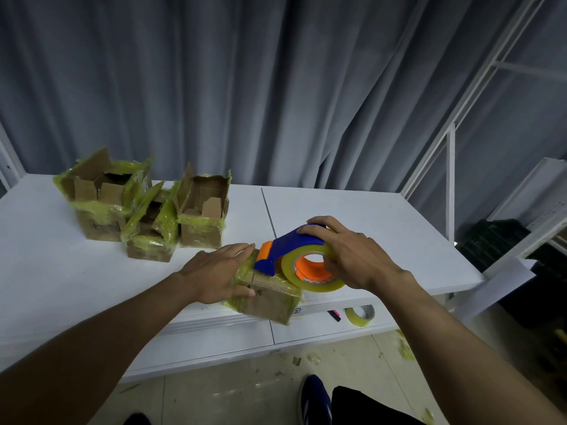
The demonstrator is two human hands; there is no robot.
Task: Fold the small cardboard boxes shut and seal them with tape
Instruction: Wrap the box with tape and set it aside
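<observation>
Pressing my left hand flat, fingers straight, against the left side and top of the small box, I am steadying it at the near edge of the white table, about the middle. My right hand is gripping the blue and orange tape dispenser, fingers curled round its back and the roll, and its front end is sitting on the box top by the flap seam. I am judging the box to be light and rather soft: thin card wrapped in glossy yellowish tape, so it is probably sliding easily and denting under a hard push. I am reckoning the best hold is on the side walls near the corners, where the card is stiffest, not on the middle of the flaps. The dispenser is looking rigid and is best held across its back. 3 open boxes are waiting at the far left, well apart from this one
</observation>
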